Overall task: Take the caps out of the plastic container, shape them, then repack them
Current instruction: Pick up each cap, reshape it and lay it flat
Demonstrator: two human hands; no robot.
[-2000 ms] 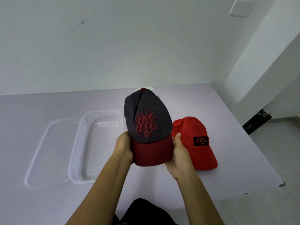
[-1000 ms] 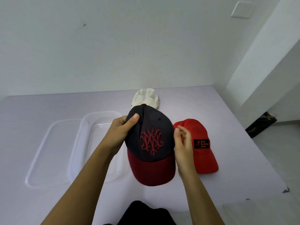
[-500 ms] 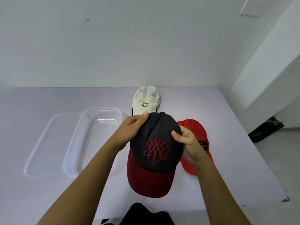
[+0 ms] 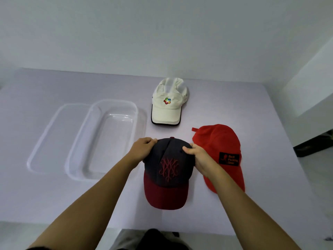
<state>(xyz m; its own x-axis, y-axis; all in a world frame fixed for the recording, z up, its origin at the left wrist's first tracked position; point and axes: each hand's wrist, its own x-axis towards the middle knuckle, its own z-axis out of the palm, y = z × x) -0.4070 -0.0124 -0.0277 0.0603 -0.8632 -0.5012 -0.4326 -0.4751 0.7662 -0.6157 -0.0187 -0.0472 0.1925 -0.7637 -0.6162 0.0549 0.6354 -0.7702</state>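
- I see a pale lilac table [image 4: 54,195] filling most of the view.
- The clear plastic container [image 4: 108,145] sits left of centre with nothing in it, its lid [image 4: 48,141] lying flat just beside it on the left.
- The dark cap [image 4: 167,170], navy with red stitching and a maroon brim pointing at me, seems to rest on the table near the front edge.
- The red cap [image 4: 219,141] lies just to its right, partly hidden by my right forearm.
- The white cap [image 4: 168,103] lies farther back, apart.
- My left hand [image 4: 142,150] grips the dark cap's crown on its left side. My right hand [image 4: 198,157] pinches it on the right.
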